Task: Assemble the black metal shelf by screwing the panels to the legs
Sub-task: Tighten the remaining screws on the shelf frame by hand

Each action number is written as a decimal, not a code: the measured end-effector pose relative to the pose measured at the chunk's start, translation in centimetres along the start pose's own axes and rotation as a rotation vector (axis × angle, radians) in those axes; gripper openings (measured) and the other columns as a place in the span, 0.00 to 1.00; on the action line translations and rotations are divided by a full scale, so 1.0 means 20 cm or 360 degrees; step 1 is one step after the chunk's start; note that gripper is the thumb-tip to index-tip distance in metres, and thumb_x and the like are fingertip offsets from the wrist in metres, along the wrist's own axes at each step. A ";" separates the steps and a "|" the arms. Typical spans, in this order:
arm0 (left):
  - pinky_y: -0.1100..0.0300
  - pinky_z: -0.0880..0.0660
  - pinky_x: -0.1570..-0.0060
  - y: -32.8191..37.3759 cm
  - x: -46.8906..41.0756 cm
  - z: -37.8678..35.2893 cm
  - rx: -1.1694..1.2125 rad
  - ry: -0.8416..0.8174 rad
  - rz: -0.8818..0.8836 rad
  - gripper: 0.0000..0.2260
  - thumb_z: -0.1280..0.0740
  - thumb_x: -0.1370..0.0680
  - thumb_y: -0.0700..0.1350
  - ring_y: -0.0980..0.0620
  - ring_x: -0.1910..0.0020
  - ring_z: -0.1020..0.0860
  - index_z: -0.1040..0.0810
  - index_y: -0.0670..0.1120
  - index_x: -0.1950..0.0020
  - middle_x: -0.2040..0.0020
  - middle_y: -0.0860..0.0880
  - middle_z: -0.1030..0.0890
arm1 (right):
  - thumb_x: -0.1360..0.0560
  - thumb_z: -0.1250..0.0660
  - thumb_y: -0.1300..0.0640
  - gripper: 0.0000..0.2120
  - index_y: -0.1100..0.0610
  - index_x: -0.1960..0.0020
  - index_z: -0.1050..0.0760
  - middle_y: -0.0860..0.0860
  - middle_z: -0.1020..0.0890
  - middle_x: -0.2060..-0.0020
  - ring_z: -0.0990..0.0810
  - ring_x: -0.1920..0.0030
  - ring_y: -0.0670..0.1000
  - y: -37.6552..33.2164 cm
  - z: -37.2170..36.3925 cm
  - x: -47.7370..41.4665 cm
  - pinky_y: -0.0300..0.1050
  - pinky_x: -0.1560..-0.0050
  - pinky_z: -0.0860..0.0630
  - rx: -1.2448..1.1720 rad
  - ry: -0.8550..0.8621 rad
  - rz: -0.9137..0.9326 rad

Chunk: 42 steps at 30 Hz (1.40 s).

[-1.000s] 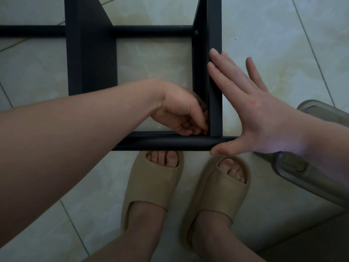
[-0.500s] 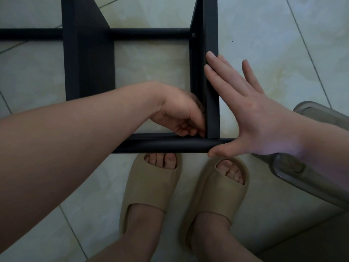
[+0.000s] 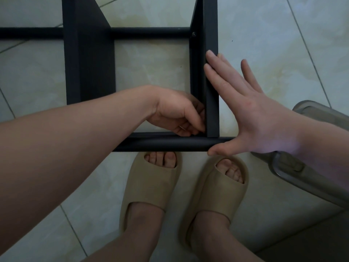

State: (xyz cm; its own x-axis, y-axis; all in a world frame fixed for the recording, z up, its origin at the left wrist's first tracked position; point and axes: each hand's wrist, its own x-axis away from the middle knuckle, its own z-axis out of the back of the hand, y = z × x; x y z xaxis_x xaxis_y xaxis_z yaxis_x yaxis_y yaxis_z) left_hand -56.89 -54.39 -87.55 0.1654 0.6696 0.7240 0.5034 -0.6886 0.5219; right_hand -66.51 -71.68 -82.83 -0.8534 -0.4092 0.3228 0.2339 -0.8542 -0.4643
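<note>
The black metal shelf lies on its side on the tiled floor. A near round leg runs left to right, a far leg lies parallel behind it. Two panels stand between them: a left panel and a right panel. My left hand reaches into the inner corner where the right panel meets the near leg, fingers curled and pinching something small that stays hidden. My right hand presses flat with straight fingers against the right panel's outer face, its thumb lying along the near leg.
A screw head shows where the right panel meets the far leg. My feet in beige slides stand just in front of the near leg. A translucent grey plastic container sits at the right, under my right wrist.
Almost nothing differs; the view has shifted slightly, and my left hand's fingers have worked a little at the corner. My right hand stays pressed on the panel.
</note>
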 end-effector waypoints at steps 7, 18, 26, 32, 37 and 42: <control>0.57 0.25 0.52 0.02 0.01 0.01 -0.0267 0.0131 0.0080 0.05 0.31 0.23 0.38 0.53 0.62 0.22 0.18 0.47 0.54 0.60 0.51 0.17 | 0.36 0.34 0.25 0.64 0.61 0.18 0.59 0.54 0.60 0.18 0.64 0.19 0.52 0.00 0.00 0.00 0.59 0.21 0.66 0.0018 0.0015 0.0005; 0.60 0.27 0.54 0.04 0.01 -0.01 -0.0254 0.0126 0.0059 0.07 0.32 0.23 0.33 0.54 0.62 0.25 0.21 0.44 0.51 0.63 0.50 0.18 | 0.37 0.32 0.26 0.65 0.61 0.18 0.59 0.54 0.60 0.18 0.64 0.19 0.52 0.00 0.00 0.00 0.60 0.21 0.65 -0.0001 0.0007 -0.0009; 0.53 0.27 0.44 0.03 0.04 0.01 -0.0303 0.0136 0.0038 0.08 0.32 0.23 0.36 0.51 0.55 0.22 0.20 0.46 0.47 0.56 0.50 0.17 | 0.36 0.32 0.26 0.65 0.61 0.18 0.60 0.53 0.61 0.18 0.64 0.19 0.52 0.00 0.00 0.00 0.60 0.21 0.65 0.0002 0.0003 -0.0007; 0.57 0.28 0.52 0.03 0.00 -0.02 -0.0302 0.0166 0.0097 0.06 0.32 0.23 0.37 0.53 0.63 0.24 0.18 0.45 0.56 0.63 0.50 0.17 | 0.36 0.33 0.26 0.64 0.61 0.18 0.59 0.54 0.60 0.18 0.64 0.19 0.53 0.00 0.00 0.00 0.59 0.21 0.65 -0.0005 0.0008 -0.0003; 0.61 0.28 0.57 0.03 0.00 -0.01 -0.0260 0.0169 0.0041 0.08 0.31 0.24 0.33 0.54 0.65 0.25 0.20 0.45 0.58 0.67 0.51 0.19 | 0.36 0.33 0.26 0.64 0.62 0.18 0.59 0.54 0.60 0.18 0.64 0.19 0.53 0.00 0.00 0.00 0.58 0.21 0.66 -0.0016 0.0012 0.0000; 0.61 0.28 0.55 0.03 0.00 -0.01 -0.0167 0.0146 -0.0014 0.09 0.33 0.24 0.31 0.55 0.63 0.24 0.22 0.45 0.55 0.64 0.51 0.21 | 0.37 0.33 0.26 0.65 0.61 0.18 0.59 0.54 0.60 0.18 0.64 0.19 0.52 0.00 -0.01 0.00 0.59 0.21 0.65 -0.0012 0.0011 -0.0001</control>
State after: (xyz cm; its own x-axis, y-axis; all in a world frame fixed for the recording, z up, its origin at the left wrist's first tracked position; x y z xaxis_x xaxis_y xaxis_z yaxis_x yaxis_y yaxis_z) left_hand -56.81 -54.79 -87.10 0.0807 0.6510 0.7548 0.4123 -0.7112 0.5693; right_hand -66.55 -71.67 -82.95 -0.8567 -0.4067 0.3174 0.2301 -0.8519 -0.4704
